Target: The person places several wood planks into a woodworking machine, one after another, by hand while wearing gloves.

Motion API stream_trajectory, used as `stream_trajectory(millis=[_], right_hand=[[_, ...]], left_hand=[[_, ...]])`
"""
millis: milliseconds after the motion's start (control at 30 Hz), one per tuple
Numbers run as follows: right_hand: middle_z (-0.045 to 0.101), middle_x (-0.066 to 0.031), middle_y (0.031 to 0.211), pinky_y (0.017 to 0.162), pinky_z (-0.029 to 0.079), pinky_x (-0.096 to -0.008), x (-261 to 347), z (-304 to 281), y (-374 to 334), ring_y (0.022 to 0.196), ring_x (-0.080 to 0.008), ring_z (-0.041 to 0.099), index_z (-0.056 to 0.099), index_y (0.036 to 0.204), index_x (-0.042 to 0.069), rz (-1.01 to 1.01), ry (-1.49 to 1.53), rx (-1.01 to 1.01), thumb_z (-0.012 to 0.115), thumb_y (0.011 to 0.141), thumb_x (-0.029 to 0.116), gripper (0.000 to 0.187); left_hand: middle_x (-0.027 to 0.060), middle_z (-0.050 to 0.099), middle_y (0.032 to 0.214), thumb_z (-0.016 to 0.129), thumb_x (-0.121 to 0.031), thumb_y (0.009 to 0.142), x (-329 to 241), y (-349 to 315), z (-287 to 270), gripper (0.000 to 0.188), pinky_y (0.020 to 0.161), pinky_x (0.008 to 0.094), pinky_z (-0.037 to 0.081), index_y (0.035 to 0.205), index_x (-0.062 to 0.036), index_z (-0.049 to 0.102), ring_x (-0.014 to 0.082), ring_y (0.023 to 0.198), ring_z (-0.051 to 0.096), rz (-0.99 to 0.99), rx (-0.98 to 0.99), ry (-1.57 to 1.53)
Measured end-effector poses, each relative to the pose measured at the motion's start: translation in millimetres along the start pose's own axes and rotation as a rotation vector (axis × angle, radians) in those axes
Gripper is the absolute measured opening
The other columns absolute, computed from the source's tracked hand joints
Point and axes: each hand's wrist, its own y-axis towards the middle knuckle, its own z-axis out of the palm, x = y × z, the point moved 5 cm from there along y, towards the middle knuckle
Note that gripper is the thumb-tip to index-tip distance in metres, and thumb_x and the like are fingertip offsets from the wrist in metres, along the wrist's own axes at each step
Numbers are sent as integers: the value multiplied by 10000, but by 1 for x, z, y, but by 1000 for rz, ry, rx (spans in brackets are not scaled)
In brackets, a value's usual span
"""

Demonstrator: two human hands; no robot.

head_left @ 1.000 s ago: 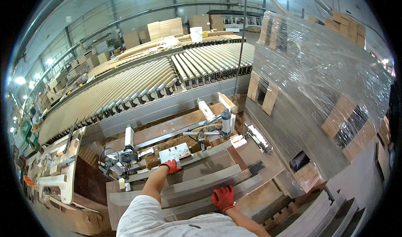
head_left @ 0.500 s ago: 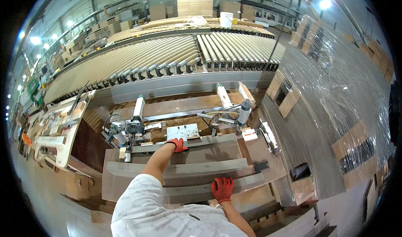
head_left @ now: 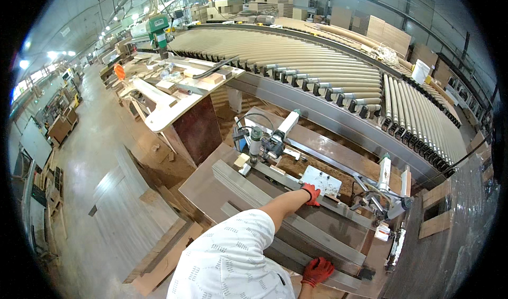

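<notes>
My left hand [head_left: 311, 194], in a red glove, bends its fingers over a long grey strip [head_left: 343, 210] beside a white metal plate [head_left: 321, 181] with small bolts. Nearer to me, my right hand [head_left: 317, 271], also red-gloved, curls over another grey strip [head_left: 288, 252] toward its right end. Between the hands lies a stack of similar strips [head_left: 323, 237] on the brown worktable [head_left: 203, 178]. Clamp-like machine units stand on the far side, one at the left [head_left: 276, 143] and one at the right [head_left: 389, 201]. The undersides of both hands are hidden.
Beyond the machine runs a roller conveyor [head_left: 317, 66]. A bench [head_left: 164, 122] with wood offcuts stands at the left, near a green machine [head_left: 157, 29]. Stacked grey panels [head_left: 127, 209] lie on the near left floor. Film-wrapped boards [head_left: 450, 241] rise at the right.
The view has swung left, showing more of the bench, aisle and stacked panels. Both hands keep about the same places on the strips.
</notes>
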Motion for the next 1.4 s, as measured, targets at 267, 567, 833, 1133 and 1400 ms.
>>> stream_trajectory(millis=[267,567,833,1133,1400], right_hand=[[656,-150,970,1049,414,-544,-13,13,10,1020,-403,584,667,999,113,57,79,184,649,879,239,175],[653,-150,998,1087,400,-558,-5,8,11,1053,-406,590,655,1005,94,70,58,204,632,900,240,181],[656,-156,1020,1124,385,-573,-4,-5,4,1103,-408,591,653,1032,101,91,-27,197,626,911,239,185],[655,-180,1041,1152,364,-574,-12,-3,-18,1134,-414,586,658,1051,106,116,97,226,633,909,235,193],[636,-174,940,931,448,-564,-9,-29,4,958,-425,591,655,977,103,127,95,173,671,864,171,133]], left_hand=[[252,597,1410,630,-791,884,4,13,-3,924,1068,605,448,1478,-94,506,434,1284,593,28,10,-49],[237,598,1420,646,-786,875,5,7,0,930,1042,605,457,1481,-94,512,409,1295,590,45,-3,-73],[253,599,1405,648,-783,874,-1,-8,-1,912,1059,611,451,1447,-82,537,429,1280,595,49,-8,-89],[272,614,1339,631,-711,919,-1,-31,0,805,1001,580,489,1397,-68,563,436,1214,622,62,-63,-82],[235,677,1292,709,-597,901,-10,-24,-12,702,972,556,543,1309,-36,606,429,1186,664,292,-115,-77]])
